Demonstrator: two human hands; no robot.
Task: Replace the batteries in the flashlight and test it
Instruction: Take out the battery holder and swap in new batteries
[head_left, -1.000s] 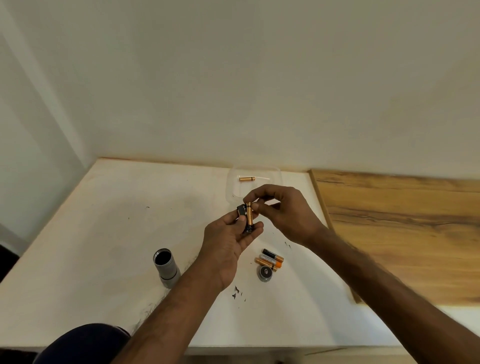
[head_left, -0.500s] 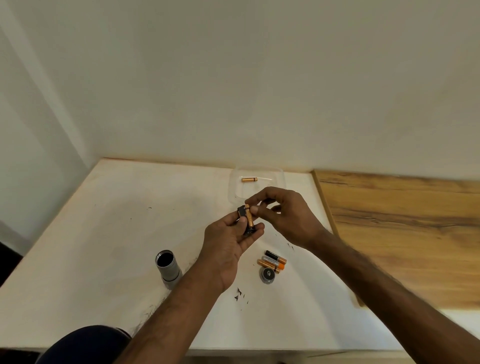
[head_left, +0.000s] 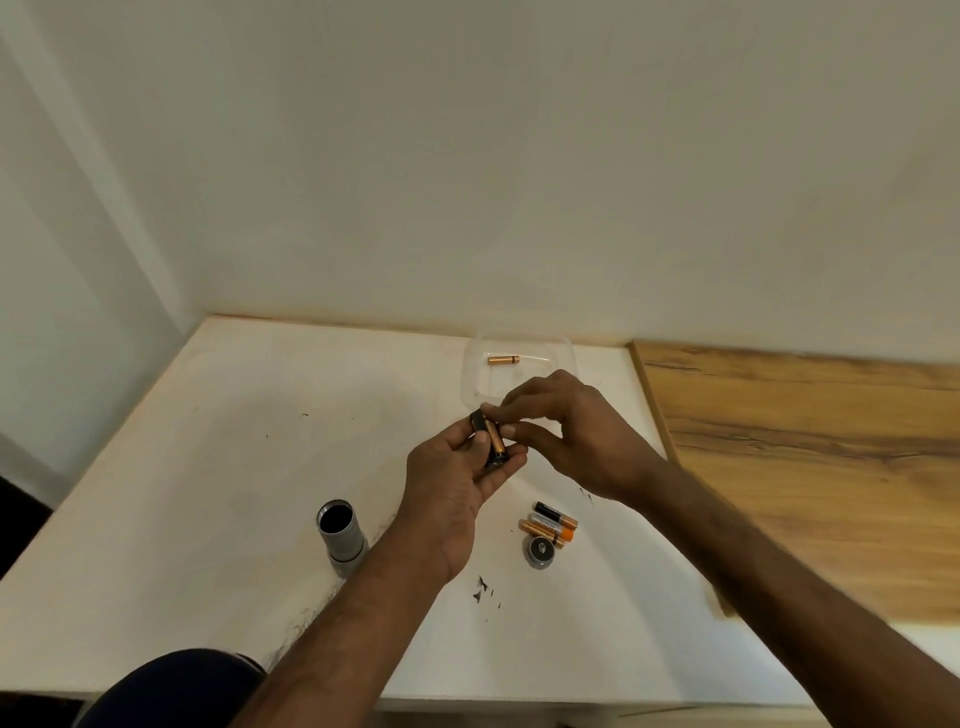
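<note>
A: Hands?
B: Both up over the middle of the white table. Left hand cradles a small black battery holder between thumb and fingertips. Right hand pinches a copper-and-black battery lying along the holder, thumb and forefinger closed on it.

A: Seated in the holder?
B: Cannot tell; the fingers cover the ends.

A: Flashlight?
B: Grey flashlight body stands on the table, near left of the hands, open dark end up. Its round end cap lies flat, near right, apart from the body.

A: Other batteries?
B: A cluster of loose batteries on the table, touching each other, just beyond the cap. One more battery in a clear plastic tray at the far edge, by the wall.

A: Anything else?
B: Wood-grain board along the right side.
</note>
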